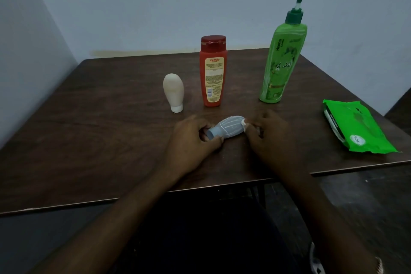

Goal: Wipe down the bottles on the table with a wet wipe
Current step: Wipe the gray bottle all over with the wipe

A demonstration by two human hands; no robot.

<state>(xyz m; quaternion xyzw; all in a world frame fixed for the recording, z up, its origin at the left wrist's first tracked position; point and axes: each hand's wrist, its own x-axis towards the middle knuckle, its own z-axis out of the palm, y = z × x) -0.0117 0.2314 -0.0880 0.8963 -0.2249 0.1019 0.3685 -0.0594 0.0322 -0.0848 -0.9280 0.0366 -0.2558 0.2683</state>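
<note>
Three upright bottles (213,71) block reach toward the table's (111,118) rear.

Pale blue-grey wall (155,6), dark floor (367,207)

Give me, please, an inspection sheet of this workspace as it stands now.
Surface: dark wooden table.
Job's things: grey bottle lying on its side; cream bottle standing on its cap; red bottle and green pump bottle upright; green wipe pack flat at right.
Clutter: nothing seen.
Grippers: left hand grips the grey bottle's cap end; right hand holds a wipe against its base.
Cables: nothing seen.
Surroundings: pale wall behind the table.
</note>
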